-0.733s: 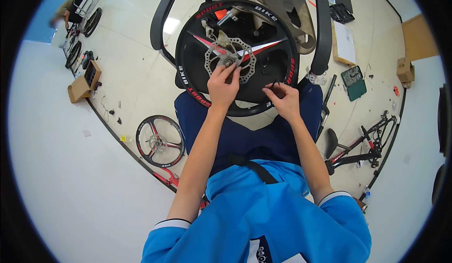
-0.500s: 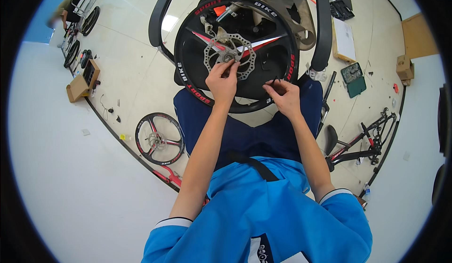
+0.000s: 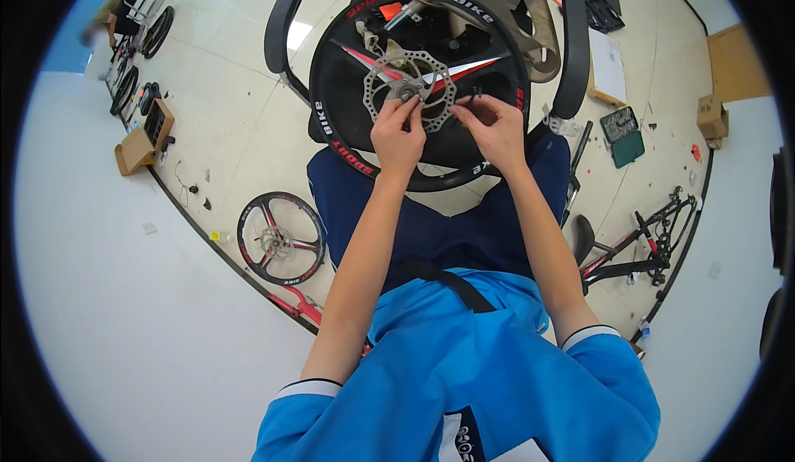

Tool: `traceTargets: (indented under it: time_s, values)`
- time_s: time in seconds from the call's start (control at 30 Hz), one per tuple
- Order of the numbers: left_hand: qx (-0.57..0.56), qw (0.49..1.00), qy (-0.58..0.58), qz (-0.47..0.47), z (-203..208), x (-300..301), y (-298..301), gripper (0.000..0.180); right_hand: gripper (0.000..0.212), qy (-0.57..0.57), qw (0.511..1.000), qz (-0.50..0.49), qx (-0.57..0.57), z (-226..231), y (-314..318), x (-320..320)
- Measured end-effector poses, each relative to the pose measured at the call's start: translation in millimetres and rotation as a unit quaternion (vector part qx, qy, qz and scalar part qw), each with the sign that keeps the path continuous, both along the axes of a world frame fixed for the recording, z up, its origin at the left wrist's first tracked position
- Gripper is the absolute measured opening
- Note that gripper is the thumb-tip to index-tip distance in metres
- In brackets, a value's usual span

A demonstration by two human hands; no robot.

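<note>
A black three-spoke bicycle wheel (image 3: 319,77), with red and white marks, lies flat over a black chair seat (image 3: 352,108) before me. On its hub sits a silver perforated brake disc (image 3: 448,89). My left hand (image 3: 399,141) is closed in a pinch at the hub's near side; whatever its fingertips hold is hidden. Just beyond the disc's right edge, my right hand (image 3: 499,135) pinches a small black piece (image 3: 477,92), too small to name. A silver metal tube (image 3: 403,16) and an orange-red piece (image 3: 390,11) show through the wheel's far side.
Black armrests (image 3: 571,56) flank the wheel. Behind to the right lie a white-topped box (image 3: 609,64) and an open green case (image 3: 628,149). A bike frame (image 3: 617,251) lies at right, a second wheel (image 3: 246,251) at left. A person (image 3: 108,16) is far left.
My right hand has moved up and left, from the wheel's near rim to beside the brake disc, with the small black piece. The left hand stays at the hub, slightly shifted.
</note>
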State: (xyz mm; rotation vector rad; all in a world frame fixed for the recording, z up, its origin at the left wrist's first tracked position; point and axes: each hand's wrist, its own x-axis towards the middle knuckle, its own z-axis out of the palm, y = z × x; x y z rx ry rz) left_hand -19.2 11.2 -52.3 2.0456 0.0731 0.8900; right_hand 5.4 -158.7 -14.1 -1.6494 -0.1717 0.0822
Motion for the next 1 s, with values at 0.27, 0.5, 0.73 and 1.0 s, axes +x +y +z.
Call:
traceTargets:
  time_s: [0.27, 0.5, 0.73, 1.0]
  values:
    - [0.03, 1.0, -0.009, 0.0, -5, 0, 4, 0.016, 0.014, -0.06, 0.997, 0.016, 0.039, 6, 32, 24]
    - [-0.063, 0.994, 0.045, 0.075, -8, 1, -14, 0.016, 0.014, -0.034, 0.999, 0.011, 0.006, 8, 18, 18]
    - [-0.066, 0.99, 0.032, 0.116, -7, 3, -21, 0.019, 0.017, -0.037, 0.999, 0.012, -0.012, 8, 8, 17]
    - [-0.054, 0.995, -0.003, 0.084, -11, 7, -19, 0.013, 0.016, -0.04, 0.999, 0.011, -0.012, 10, 15, 15]
